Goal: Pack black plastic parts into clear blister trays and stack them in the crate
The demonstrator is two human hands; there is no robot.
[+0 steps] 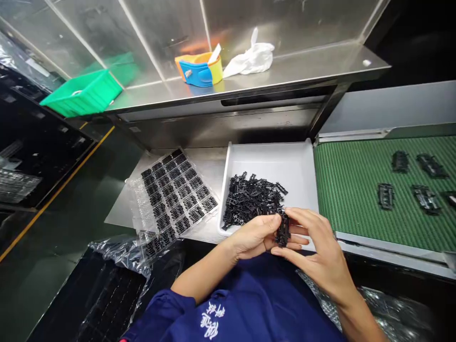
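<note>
Between my two hands is a small black plastic part [283, 230], held upright in front of my body. My left hand [258, 232] grips it from the left, thumb on its face. My right hand [313, 240] holds the same part at its top and bottom with thumb and forefinger, the other fingers spread behind it. Just beyond my hands lies a pile of thin black plastic pieces [249, 197] in a white tray [270, 159]. Part of the tray's near side is hidden by my hands.
On the left lies a clear compartment tray [178, 190] filled with black pieces. A green conveyor belt [349, 190] on the right carries several black parts [385, 195]. The metal shelf [302, 73] above bears a green bin [83, 92], a colourful holder [201, 71] and a white cloth-like bundle [252, 59].
</note>
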